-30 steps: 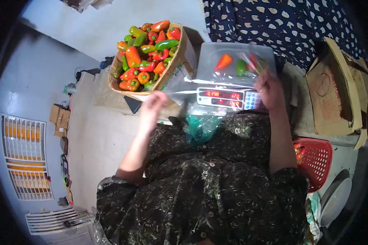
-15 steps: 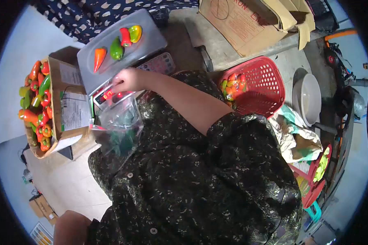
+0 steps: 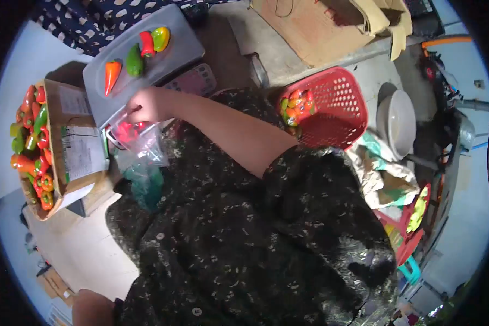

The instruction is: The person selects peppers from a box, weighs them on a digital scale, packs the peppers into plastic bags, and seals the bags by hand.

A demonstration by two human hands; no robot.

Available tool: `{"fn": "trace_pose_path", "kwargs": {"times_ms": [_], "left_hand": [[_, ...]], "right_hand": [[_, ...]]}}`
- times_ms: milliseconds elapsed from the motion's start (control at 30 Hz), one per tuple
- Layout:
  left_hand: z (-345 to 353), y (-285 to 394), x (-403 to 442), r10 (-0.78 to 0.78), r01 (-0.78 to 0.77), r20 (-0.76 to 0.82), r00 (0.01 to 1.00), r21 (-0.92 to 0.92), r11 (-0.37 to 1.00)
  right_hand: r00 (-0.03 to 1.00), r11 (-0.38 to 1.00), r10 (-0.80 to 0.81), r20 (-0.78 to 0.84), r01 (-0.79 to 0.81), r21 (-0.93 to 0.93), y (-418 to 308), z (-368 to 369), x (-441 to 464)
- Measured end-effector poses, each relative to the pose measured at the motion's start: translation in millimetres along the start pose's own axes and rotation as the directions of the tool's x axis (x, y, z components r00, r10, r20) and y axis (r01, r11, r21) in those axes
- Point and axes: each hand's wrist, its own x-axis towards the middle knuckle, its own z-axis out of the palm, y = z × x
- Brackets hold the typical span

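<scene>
Four peppers point(image 3: 135, 61) lying flat on the scale point(image 3: 182, 45), probably to prevent rolling, a clear bag point(image 3: 151, 150) pinched between fingers of the right hand point(image 3: 150, 105), apparently to let it hang, left hand unseen, fingers impossible to judge.

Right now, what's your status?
Right hand at clear plastic bag, grip unclear; left hand out of view. Four peppers on digital scale. Hand and bag partly cover its display.

I see four peppers point(image 3: 134, 61) on the scale point(image 3: 163, 65), a loaded carton point(image 3: 81, 153) left of it, a basket point(image 3: 342, 103) right, and apparently a bag point(image 3: 146, 183) on the near side.
</scene>
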Motion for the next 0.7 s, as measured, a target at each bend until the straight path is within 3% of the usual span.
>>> {"fn": "trace_pose_path", "kwargs": {"times_ms": [267, 467, 600, 700], "left_hand": [[2, -7, -3, 0.0, 0.0, 0.009, 1.0, -0.017, 1.0], [0, -3, -8, -0.002, 0.002, 0.0, 1.0, -0.016, 1.0], [0, -2, -9, -0.001, 0.001, -0.004, 1.0, -0.028, 1.0], [-1, -4, -12, 0.002, -0.002, -0.005, 1.0, -0.025, 1.0]], "right_hand": [[0.997, 0.999, 0.046, -0.057, -0.045, 0.021, -3, 0, -11], [0.991, 0.99, 0.134, 0.009, -0.135, 0.05, -17, -4, -6], [0.988, 0.988, 0.149, 0.029, -0.148, -0.047, -17, -4, -3], [0.994, 0.994, 0.107, -0.012, -0.107, 0.02, -20, -4, -7]]}}
